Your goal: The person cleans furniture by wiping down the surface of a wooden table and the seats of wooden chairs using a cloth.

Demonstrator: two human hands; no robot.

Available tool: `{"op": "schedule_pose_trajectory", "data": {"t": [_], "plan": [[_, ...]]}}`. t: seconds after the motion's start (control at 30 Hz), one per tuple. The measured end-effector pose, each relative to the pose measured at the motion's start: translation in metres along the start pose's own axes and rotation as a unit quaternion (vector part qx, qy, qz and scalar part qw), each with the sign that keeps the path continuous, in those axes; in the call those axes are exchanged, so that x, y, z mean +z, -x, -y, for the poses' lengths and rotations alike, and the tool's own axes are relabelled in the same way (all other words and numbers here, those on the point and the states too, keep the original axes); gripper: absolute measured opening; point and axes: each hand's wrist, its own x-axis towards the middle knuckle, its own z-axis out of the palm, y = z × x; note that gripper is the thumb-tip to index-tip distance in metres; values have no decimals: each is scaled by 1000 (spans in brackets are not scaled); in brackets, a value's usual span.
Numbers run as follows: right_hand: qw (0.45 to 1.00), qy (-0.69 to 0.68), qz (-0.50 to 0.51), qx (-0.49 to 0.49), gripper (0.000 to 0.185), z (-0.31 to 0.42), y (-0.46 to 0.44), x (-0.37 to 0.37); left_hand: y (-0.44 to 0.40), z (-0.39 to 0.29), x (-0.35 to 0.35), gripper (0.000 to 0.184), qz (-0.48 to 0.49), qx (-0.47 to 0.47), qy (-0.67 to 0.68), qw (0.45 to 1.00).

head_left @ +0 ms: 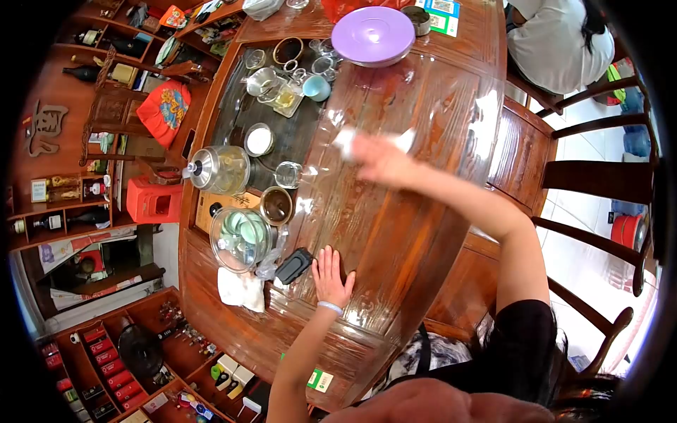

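With the middle of the glossy wooden table [391, 275] as the clock's hub, a lidded glass teapot [229, 173] stands between 9 and 10 o'clock, on the tea tray's edge. A crumpled white cloth [241, 290] lies between 7 and 8, touching or just beside a clear glass bowl [242, 240] with cups inside, at 8. At 7 sits a black oblong case [294, 266], just beside the fingers of the left hand [330, 283], which rests open and palm-down at 6. A white wipe [345, 142] shows at 12, at the fingertips of the right hand [384, 162], around 1; motion blur hides whether those fingers grip it.
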Motion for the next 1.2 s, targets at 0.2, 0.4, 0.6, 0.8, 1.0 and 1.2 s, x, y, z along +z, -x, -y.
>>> {"op": "schedule_pose_trajectory", "data": {"t": [0.2, 0.4, 0.6, 0.8, 1.0, 1.2], "plan": [[978, 93, 40, 184, 68, -80, -73, -33, -1, -1, 1, 66, -6, 6, 5, 1000], [952, 38, -152, 264, 57, -64, -131, 6, -1, -2, 0, 65, 2, 9, 9, 1000], [987, 42, 73, -135, 43, 29, 1, 15, -3, -1, 0, 63, -1, 18, 7, 1000], [962, 95, -96, 236, 46, -153, -24, -38, 1, -1, 5, 62, 0, 25, 13, 1000], [885, 89, -69, 453, 50, -235, 42, -71, 1, -4, 3, 61, 3, 17, 5, 1000], [890, 262, -30, 372, 35, -186, 95, -64, 0, -8, 4, 59, -7, 36, -23, 999]]}}
